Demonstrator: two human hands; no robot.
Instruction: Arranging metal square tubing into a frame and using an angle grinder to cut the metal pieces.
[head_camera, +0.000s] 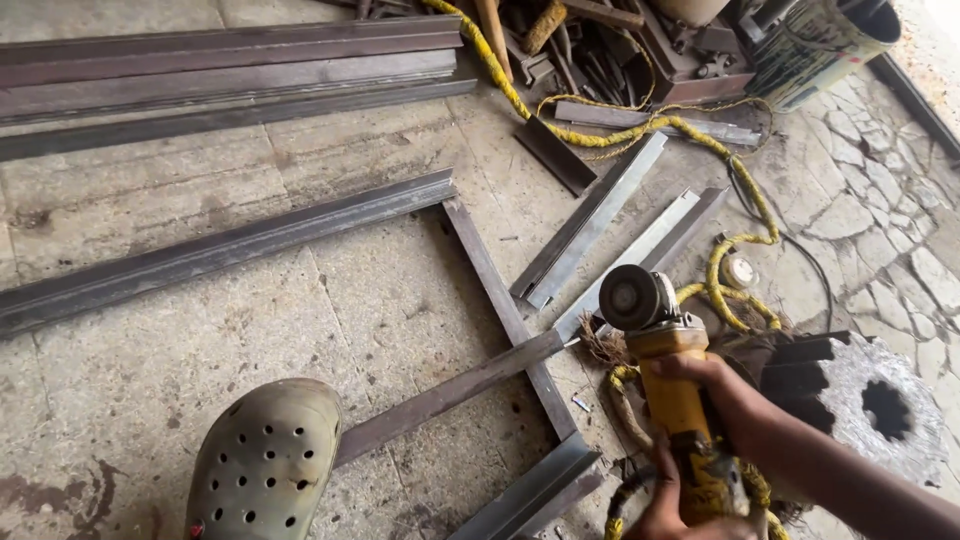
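Both my hands hold a yellow angle grinder (680, 400) at the lower right. My right hand (718, 385) wraps its body from the right, and my left hand (662, 508) grips its rear end at the bottom edge. The grinder's disc head (628, 297) hovers close to the joint where a diagonal steel bar (450, 392) crosses an upright angle bar (498, 290) of a frame lying on the concrete floor. A long angle bar (230, 250) forms the frame's far side. My foot in a grey-green perforated clog (265, 460) rests by the diagonal bar's lower end.
Loose angle pieces (592, 220) lie beyond the frame. A yellow rope (700, 140) snakes across the floor to the grinder. Long steel sections (220, 70) are stacked top left. A pile of tools (600, 50) and a bucket (815, 45) sit at the top; a toothed metal disc (885, 410) lies right.
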